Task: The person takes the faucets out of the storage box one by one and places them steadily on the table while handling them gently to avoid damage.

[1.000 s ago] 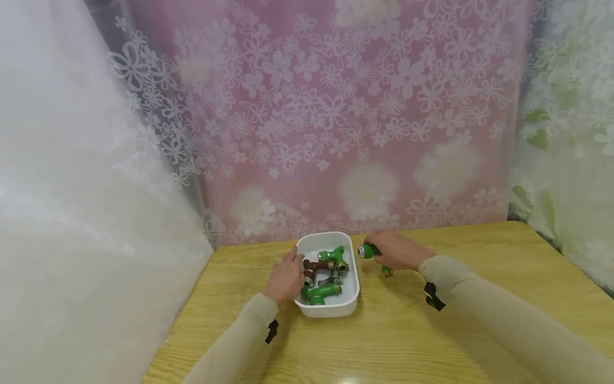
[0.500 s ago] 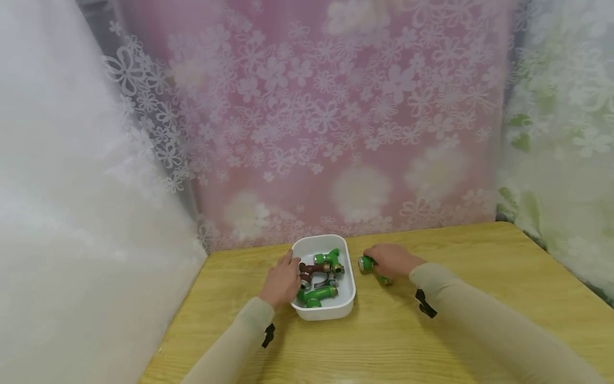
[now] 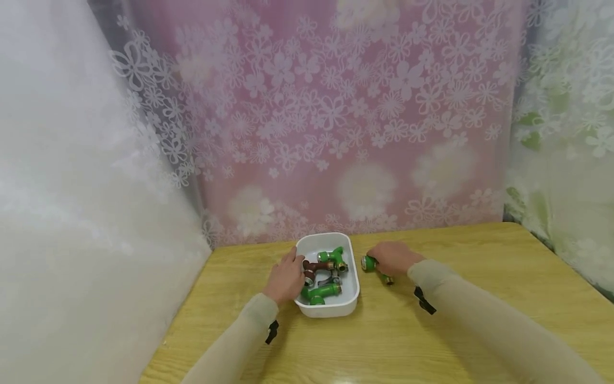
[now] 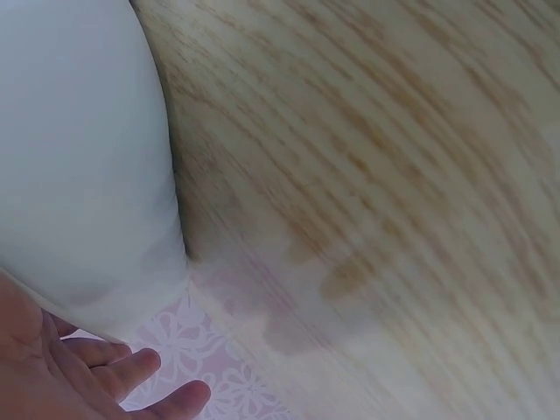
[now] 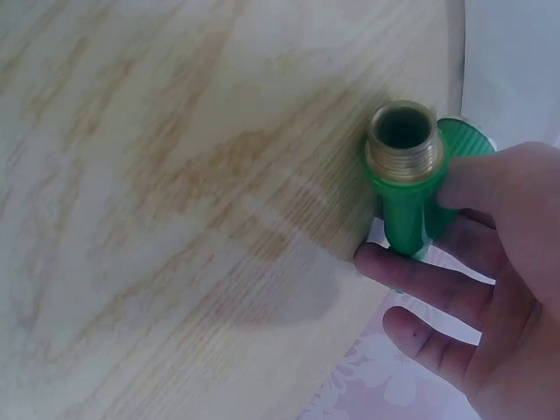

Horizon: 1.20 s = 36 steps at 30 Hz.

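My right hand point(image 3: 394, 258) holds a green tap point(image 3: 368, 263) just right of the white tub point(image 3: 334, 312), pinching it between thumb and fingers. In the right wrist view, the tap's open brass threaded end point(image 5: 402, 144) faces the camera, and the other fingers are loosely spread. Whether the tap touches the table cannot be made out. My left hand point(image 3: 285, 277) holds the tub's left rim, its fingers point(image 4: 131, 372) along the outer wall. Inside the tub lie a green tap point(image 3: 331, 288), a brown tap point(image 3: 320, 265), another green tap point(image 3: 338, 256) and a small grey piece point(image 3: 330, 278).
The wooden table point(image 3: 384, 341) runs back to a pink flowered curtain point(image 3: 355, 133). A pale sheet point(image 3: 86, 213) hangs on the left and a green-patterned one point(image 3: 561, 176) on the right.
My right hand has lowered slightly towards the table with the green tap in its grip and turned it a little. The left hand stays on the tub, whose contents look unchanged.
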Available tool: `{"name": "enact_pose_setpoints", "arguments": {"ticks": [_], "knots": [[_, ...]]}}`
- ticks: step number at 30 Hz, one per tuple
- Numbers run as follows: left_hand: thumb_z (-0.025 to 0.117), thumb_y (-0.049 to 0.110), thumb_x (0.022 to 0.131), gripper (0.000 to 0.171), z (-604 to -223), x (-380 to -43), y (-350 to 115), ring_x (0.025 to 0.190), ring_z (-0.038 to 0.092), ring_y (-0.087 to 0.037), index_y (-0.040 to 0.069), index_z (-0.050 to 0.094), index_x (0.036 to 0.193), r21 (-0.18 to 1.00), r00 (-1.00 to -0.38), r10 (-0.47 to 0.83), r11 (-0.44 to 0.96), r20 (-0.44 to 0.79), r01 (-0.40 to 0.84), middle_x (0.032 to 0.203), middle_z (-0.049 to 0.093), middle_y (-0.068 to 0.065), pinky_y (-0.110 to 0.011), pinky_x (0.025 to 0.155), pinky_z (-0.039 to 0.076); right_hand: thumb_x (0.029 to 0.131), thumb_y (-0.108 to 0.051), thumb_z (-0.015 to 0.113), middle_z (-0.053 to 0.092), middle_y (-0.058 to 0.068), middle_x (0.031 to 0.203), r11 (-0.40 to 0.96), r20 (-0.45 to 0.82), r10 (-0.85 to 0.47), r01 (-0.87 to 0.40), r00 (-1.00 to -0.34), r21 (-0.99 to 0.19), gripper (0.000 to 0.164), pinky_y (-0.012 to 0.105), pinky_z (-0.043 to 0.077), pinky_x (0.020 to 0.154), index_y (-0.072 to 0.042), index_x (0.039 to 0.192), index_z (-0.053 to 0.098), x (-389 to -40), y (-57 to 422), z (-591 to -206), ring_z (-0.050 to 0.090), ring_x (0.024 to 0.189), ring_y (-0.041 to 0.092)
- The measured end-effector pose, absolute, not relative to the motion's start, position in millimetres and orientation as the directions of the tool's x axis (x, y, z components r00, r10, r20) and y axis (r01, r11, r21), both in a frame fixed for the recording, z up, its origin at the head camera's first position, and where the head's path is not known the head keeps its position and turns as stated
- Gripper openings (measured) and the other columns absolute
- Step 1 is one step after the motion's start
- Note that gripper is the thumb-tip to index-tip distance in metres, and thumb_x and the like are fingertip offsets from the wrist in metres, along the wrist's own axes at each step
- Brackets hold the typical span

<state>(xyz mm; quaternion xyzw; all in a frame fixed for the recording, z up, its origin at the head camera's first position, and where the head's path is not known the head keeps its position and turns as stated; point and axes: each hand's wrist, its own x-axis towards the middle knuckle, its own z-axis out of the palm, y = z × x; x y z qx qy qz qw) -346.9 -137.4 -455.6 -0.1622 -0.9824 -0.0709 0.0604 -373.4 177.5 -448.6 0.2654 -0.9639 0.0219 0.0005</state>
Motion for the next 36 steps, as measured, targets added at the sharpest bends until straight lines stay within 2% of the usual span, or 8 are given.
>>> {"name": "enact_pose_setpoints", "arguments": {"ticks": [9, 18, 36], "knots": [[0.051, 0.021, 0.101, 0.046, -457, -343, -136, 0.147, 0.036, -0.035, 0.006, 0.05, 0.145, 0.143, -0.944, 0.306, 0.936, 0.122, 0.322, 0.164, 0.028, -0.018, -0.061, 0.108, 0.041, 0.091, -0.008, 0.07, 0.07, 0.001, 0.088, 0.85, 0.026, -0.523, -0.523, -0.852, -0.057, 0.014, 0.042, 0.057, 0.072, -0.012, 0.104, 0.071, -371, 175, -451, 0.066, 0.081, 0.018], [0.051, 0.019, 0.102, 0.044, -452, -344, -133, 0.146, 0.038, -0.035, 0.005, 0.051, 0.143, 0.117, -0.94, 0.315, 0.937, 0.133, 0.33, 0.163, 0.029, -0.019, -0.061, 0.106, 0.043, 0.094, -0.006, 0.066, 0.072, 0.003, 0.095, 0.853, -0.004, -0.515, -0.511, -0.857, -0.105, 0.016, 0.044, 0.057, 0.082, -0.011, 0.109, 0.07, -378, 169, -447, 0.068, 0.089, 0.021], [0.051, 0.022, 0.102, 0.047, -453, -348, -135, 0.147, 0.037, -0.033, 0.007, 0.048, 0.147, 0.154, -0.952, 0.283, 0.942, 0.115, 0.299, 0.166, 0.025, -0.016, -0.059, 0.109, 0.042, 0.095, -0.006, 0.065, 0.069, -0.001, 0.092, 0.842, -0.008, -0.52, -0.511, -0.854, -0.171, 0.017, 0.036, 0.052, 0.071, -0.012, 0.11, 0.068, -392, 157, -455, 0.062, 0.08, 0.012]]}}
